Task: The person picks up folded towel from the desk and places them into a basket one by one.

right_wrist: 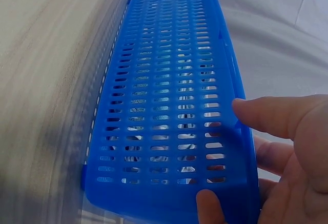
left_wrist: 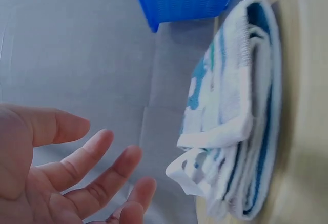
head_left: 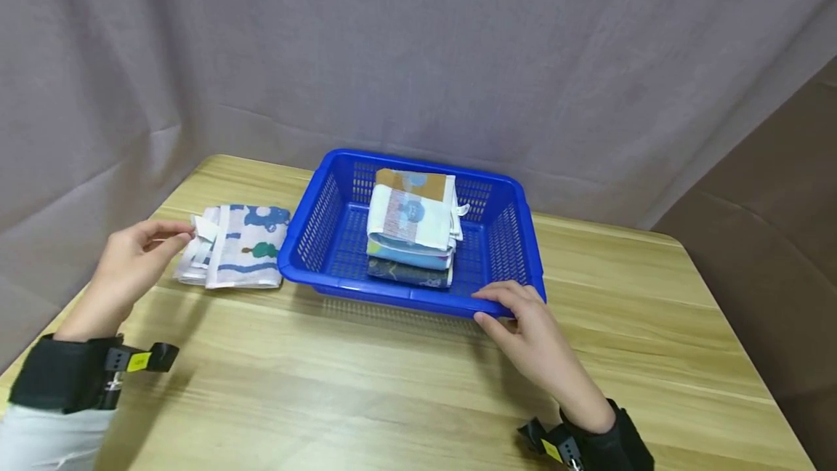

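A blue plastic basket (head_left: 418,299) stands on the table, holding a stack of folded towels (head_left: 413,220). My right hand (head_left: 528,322) grips the basket's near right corner, thumb on the outside and fingers over the rim. The right wrist view shows that hand (right_wrist: 292,137) against the slotted side wall (right_wrist: 164,90). Left of the basket lies a folded white towel (head_left: 251,249) with blue and green figures. Beside its left edge is my left hand (head_left: 139,260), fingers loosely bent. A gap shows between that hand (left_wrist: 77,172) and the towel's white tag (left_wrist: 187,175) in the left wrist view.
The wooden table (head_left: 340,384) runs to a grey curtain (head_left: 418,57) behind the basket. A brown surface (head_left: 771,224) borders the table on the right. Both wrists wear black bands with small cameras.
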`<state>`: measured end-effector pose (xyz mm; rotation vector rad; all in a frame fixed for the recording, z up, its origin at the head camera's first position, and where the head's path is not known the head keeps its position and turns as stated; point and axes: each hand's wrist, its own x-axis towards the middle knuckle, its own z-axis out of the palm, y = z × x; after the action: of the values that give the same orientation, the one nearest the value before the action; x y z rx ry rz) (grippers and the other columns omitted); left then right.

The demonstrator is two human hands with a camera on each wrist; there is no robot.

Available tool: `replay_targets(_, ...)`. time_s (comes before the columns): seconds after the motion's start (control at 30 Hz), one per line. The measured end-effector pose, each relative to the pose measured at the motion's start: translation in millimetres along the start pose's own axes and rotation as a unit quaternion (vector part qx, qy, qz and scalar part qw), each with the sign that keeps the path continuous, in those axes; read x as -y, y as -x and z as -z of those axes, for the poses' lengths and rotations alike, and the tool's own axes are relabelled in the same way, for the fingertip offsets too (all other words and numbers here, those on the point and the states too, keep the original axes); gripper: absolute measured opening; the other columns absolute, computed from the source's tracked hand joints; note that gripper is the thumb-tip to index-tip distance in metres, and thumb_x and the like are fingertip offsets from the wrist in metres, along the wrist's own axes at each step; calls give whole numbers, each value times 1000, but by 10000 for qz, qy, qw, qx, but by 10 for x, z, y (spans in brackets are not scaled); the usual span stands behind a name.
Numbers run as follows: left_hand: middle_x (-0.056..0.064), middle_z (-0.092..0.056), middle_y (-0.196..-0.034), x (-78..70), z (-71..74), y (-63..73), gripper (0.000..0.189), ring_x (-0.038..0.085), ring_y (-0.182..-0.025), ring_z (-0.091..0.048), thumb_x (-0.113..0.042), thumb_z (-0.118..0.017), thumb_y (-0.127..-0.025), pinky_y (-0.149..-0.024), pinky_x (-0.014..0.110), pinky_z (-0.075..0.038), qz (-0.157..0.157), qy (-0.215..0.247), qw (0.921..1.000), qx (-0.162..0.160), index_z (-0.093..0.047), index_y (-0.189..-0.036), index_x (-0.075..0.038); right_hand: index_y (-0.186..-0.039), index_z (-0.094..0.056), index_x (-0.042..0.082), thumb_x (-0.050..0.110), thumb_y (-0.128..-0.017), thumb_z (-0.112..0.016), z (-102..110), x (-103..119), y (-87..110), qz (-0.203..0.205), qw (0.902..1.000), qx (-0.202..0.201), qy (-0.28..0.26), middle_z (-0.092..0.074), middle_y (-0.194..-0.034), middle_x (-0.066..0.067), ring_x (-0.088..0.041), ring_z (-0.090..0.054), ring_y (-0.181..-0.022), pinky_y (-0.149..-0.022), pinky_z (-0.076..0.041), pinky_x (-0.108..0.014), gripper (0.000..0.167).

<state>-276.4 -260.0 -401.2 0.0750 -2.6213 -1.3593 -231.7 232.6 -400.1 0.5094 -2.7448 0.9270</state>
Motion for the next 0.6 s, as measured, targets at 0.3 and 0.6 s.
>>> replay_targets(0.3, -40, -55, -94, -17, 154, -393, 21, -8, -91, -51, -30, -46, -104, -70, 22, -46, 440, 320, 9972, 504, -57, -119, -22, -109, -73, 9, 10, -90, -72, 24, -4, 26, 18, 9999, -104, 61, -71, -111, -4, -15, -49, -93, -68, -44, -25, 19)
replay_targets(0.6, -15, -51, -115, 65, 92, -634, 53, 3, -96, -48, -44, -42, -103, -77, 27, -46, 929, -30, 9924, 808, -47, -139, -4, -110, -73, 11, 12, -90, -73, -20, -9, 20, 64, 9996, -160, 211, -71, -110, 0, -12, -47, -90, -69, -42, -22, 20)
